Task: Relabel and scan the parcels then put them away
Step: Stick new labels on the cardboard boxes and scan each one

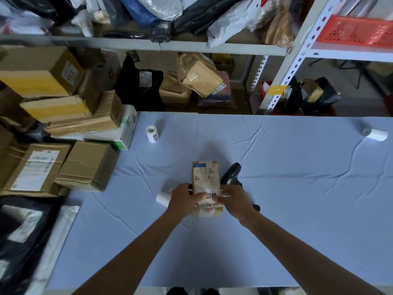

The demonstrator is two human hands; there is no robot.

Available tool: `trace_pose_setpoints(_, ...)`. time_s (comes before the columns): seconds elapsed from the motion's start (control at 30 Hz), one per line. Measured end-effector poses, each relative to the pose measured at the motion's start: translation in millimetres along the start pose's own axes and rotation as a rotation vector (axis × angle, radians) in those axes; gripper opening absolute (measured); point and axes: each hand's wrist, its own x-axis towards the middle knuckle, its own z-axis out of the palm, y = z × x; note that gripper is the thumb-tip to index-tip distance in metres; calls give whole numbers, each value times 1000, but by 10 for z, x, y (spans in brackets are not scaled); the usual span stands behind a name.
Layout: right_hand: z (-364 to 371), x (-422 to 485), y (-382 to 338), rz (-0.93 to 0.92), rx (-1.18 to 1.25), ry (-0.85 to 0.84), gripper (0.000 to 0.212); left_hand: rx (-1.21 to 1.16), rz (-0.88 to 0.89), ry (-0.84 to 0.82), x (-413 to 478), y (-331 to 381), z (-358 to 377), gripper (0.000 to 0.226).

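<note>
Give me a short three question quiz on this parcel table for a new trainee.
1. True or false: both hands, left and right, touch the small parcel.
2. What black tool lies just right of that parcel?
3. Which label roll stands upright: A, far right, or B, near the stacked boxes?

Key: 1 true. 2 the scanner. 3 B.

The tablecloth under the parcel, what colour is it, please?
Pale blue, plain; the tablecloth shows in the head view.
</note>
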Motion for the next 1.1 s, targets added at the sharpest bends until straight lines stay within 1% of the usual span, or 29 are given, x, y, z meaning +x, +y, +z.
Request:
trace_pose_setpoints(0.03,16,-14,-8,-12,25,-5,39,-17,16,1,-15,2,7,36)
trace_pose_setpoints(0.1,23,-70,-46,-30,65,27,37,-42,31,27,-75,59,-12,31)
trace_pose_setpoints(0.2,-109,-234,-204,-95,96,92,34,-63,89,52,-182,263,-117,32)
trace_pose_setpoints(0.33,-410,-415,-467,-214,104,180,32,-21,241,67,-356,740,-235,36)
trace_pose_setpoints(0.4,-615,-513,-561,-228,97,231,32,20,290,60,-419,1004,-215,39)
trace_pose_setpoints(0.5,-965,-696,-546,-189,145,316,29,82,361,8,-528,1377,-41,42)
trace_pose_setpoints(0.63,-1458,-1145,-165,-89,266,544,28,169,521,-169,-776,1812,518,37)
trace_pose_setpoints(0.77,-1684,-1908,433,71,345,851,26,250,628,-452,-1233,1964,1274,28)
trace_pose_setpoints(0.83,-1656,-2344,779,167,369,995,24,306,684,-595,-1568,1894,1637,25)
trace_pose_setpoints(0.9,-1552,-2772,1114,256,398,1096,22,373,729,-733,-1933,1764,1969,25)
trace_pose_setpoints(1.03,-1221,-3510,1676,419,481,1249,12,475,781,-952,-2605,1347,2419,30)
trace_pose_setpoints(1.1,-1077,-3791,1888,482,518,1307,8,502,792,-1018,-2876,1145,2568,35)
